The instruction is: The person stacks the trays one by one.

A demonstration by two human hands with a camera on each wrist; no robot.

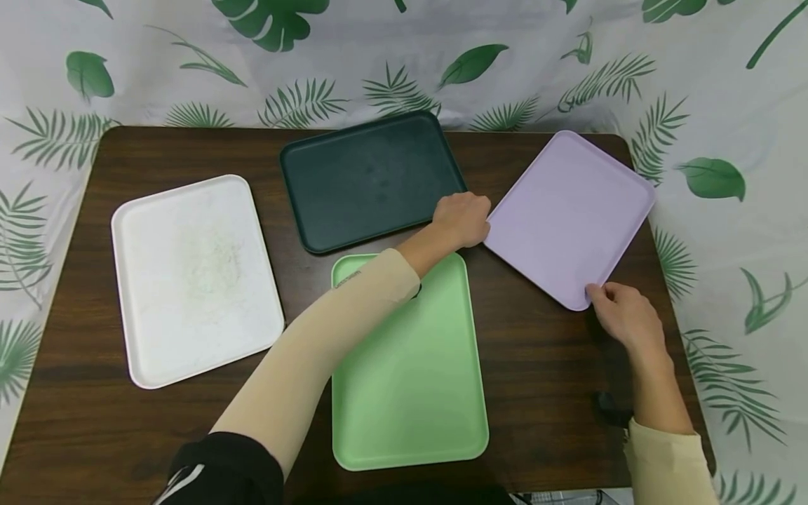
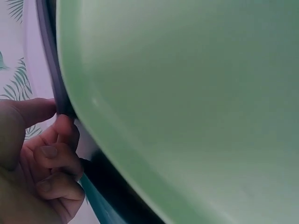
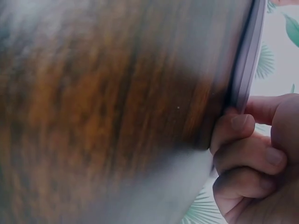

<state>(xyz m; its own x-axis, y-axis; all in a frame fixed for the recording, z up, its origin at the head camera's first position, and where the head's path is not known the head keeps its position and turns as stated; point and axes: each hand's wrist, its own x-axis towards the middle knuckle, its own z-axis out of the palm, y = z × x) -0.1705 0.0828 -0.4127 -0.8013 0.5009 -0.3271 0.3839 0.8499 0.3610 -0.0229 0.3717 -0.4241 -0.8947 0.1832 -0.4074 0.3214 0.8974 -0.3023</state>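
A pale purple tray point(image 1: 571, 217) lies at a slant at the right of the table. My left hand point(image 1: 463, 219) reaches across and pinches its left corner, thumb on top and curled fingers beneath, as the left wrist view shows. At the tray's near corner my right hand point(image 1: 626, 317) pinches the rim between thumb and fingers; in the right wrist view the thumb of that hand point(image 3: 254, 154) is on the outer side of the purple rim point(image 3: 245, 70). The left forearm passes over a light green tray point(image 1: 416, 379), which fills much of the left wrist view.
A dark green tray point(image 1: 372, 179) sits tilted at the back, close to the left hand. On the left lies a white tray point(image 1: 196, 280) with faint greenish marks. All rest on a dark wooden table point(image 1: 543, 393), before a leaf-patterned cloth point(image 1: 745, 231).
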